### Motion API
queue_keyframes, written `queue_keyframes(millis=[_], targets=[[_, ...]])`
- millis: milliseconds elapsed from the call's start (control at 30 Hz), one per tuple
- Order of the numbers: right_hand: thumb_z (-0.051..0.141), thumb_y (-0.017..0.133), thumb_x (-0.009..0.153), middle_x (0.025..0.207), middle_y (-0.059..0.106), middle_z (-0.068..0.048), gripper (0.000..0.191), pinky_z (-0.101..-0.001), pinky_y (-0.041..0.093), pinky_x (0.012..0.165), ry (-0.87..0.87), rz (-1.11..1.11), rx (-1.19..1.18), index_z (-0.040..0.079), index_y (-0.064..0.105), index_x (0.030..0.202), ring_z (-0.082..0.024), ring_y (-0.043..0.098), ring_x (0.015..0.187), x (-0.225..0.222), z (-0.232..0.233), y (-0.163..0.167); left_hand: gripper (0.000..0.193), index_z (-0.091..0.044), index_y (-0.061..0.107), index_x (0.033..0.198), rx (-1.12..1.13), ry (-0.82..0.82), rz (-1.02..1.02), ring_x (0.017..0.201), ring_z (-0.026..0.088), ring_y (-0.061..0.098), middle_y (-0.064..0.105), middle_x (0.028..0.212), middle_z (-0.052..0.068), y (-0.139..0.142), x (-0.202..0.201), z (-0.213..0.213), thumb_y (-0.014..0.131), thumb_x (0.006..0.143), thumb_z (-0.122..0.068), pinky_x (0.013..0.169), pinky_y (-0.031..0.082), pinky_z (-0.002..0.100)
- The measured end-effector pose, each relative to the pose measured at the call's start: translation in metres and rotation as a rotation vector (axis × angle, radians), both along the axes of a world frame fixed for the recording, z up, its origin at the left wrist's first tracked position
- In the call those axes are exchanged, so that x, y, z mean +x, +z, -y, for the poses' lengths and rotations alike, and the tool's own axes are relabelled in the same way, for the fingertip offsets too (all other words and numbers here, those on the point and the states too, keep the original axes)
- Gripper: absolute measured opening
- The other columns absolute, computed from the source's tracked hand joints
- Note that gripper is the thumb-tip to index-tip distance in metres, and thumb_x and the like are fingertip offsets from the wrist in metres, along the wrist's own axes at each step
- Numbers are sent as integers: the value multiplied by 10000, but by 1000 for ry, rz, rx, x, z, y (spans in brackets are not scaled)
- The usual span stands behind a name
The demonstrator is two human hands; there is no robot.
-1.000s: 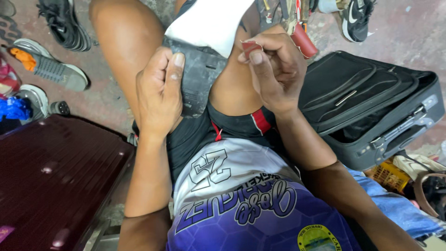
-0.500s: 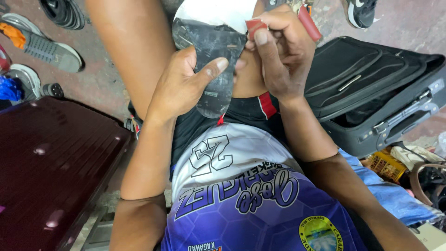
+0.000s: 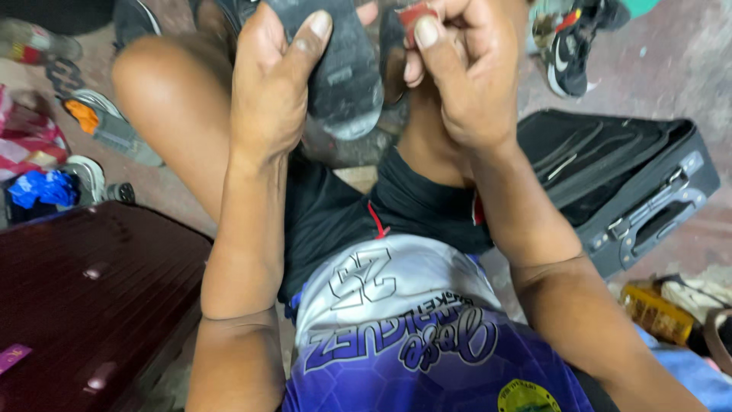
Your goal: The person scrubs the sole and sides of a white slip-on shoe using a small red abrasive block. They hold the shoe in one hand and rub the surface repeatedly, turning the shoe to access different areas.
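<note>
Two bare hands work over a dark shoe sole [image 3: 343, 76] raised at the top centre of the frame, above the seated person's lap. The left hand [image 3: 271, 84] is closed around the sole's left edge, thumb pressed flat on its face. The right hand [image 3: 465, 72] is curled shut, pinching a small red-tipped object [image 3: 418, 14] at the top of the frame; what it is cannot be made out. A black suitcase [image 3: 618, 179] lies open at right on the concrete floor [image 3: 671, 69], a dark red suitcase [image 3: 84, 297] fills the lower left, and loose sneakers [image 3: 568, 46] sit at upper right, with an orange-and-grey shoe [image 3: 107, 126] at upper left.

Judging from the grip, the work would go best with the left thumb kept firm so the sole cannot twist, the red-tipped piece brought squarely to the sole's edge rather than at a slant, and the sole held close enough to see the contact point.

Compared with half a second ago, the sole has come up and nearer the camera, now filling the upper centre. The left thumb, then laid slanting across the sole, now points up along it. The white material seen above the sole earlier is out of view, and the right hand has kept its pinch on the red piece.
</note>
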State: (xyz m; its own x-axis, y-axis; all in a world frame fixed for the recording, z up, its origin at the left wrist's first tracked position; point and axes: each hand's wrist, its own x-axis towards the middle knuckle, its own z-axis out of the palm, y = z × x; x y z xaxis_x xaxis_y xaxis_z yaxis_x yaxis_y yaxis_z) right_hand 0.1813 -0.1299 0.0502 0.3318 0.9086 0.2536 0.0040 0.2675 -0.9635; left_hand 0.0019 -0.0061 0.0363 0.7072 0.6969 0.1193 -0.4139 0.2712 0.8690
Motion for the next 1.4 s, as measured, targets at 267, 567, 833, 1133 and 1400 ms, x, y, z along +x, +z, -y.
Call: queue_keyframes(millis=[267, 567, 833, 1133, 1400], targets=[[182, 577, 1170, 1027, 740, -45, 235, -209, 477, 653, 65, 255, -11, -12, 686, 1095, -50, 584, 718, 7, -88, 25, 225, 64, 601, 1342, 58, 85, 105, 1093, 187, 716, 741, 1205, 140, -6, 5, -46, 561, 1146, -40, 1029, 572, 337], [85, 611, 1169, 865, 647, -61, 104, -265, 489, 657, -68, 479, 14, 1, 643, 1117, -123, 631, 712, -12, -137, -49, 246, 55, 592, 1342, 109, 150, -157, 1130, 129, 640, 693, 1273, 98, -54, -7, -59, 557, 1116, -37, 1107, 508, 308], [33, 631, 1098, 1022, 645, -142, 82, -356, 535, 732, -126, 955, 87, 45, 609, 1176, -318, 674, 892, -25, -150, -59, 190, 79, 551, 1146, 247, 266, -513, 978, 229, 592, 638, 1076, 197, -61, 0, -76, 580, 1037, -75, 891, 475, 389], [42, 653, 1069, 933, 645, -141, 48, -360, 484, 669, -162, 834, -39, 27, 652, 1114, -287, 620, 727, -17, -146, -73, 139, 29, 569, 1130, 277, 302, -367, 938, 232, 656, 689, 1018, 163, -73, 2, -77, 588, 1044, -79, 859, 516, 371], [65, 645, 1121, 1009, 643, -127, 43, -305, 481, 737, -138, 792, -25, 27, 631, 1135, -213, 617, 859, -17, -134, -72, 224, 2, 636, 1286, 274, 207, -541, 1080, 184, 692, 735, 1169, 139, -61, 5, -78, 607, 1076, -67, 1003, 527, 308]])
